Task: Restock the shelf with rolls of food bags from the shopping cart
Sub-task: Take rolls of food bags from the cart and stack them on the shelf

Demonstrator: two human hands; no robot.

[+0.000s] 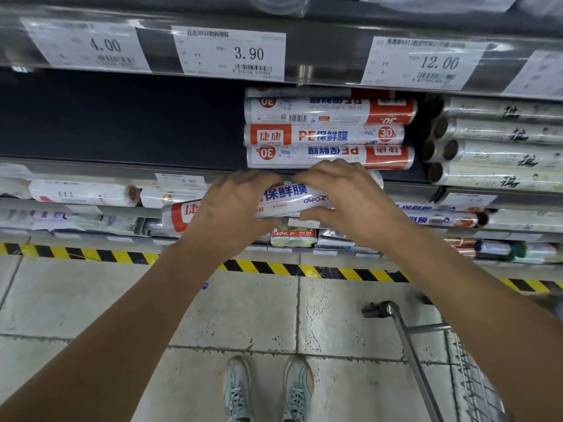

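Left hand (234,211), right hand (344,202) gripping half-hidden roll (283,196)

Roll (283,198): white with a red end, lying crosswise just below the stack.
Left hand (234,208): fingers curled over the roll near its red end.
Right hand (344,202): grips the roll's other end.
Stack (330,134): like rolls piled on the shelf (122,167).
Silver rolls (499,150): piled just right of the stack, ends outward.
Price tags (231,53): 4.00, 3.90, 12.00 on the rail above.
Cart (408,339): low right, on the tiled floor.
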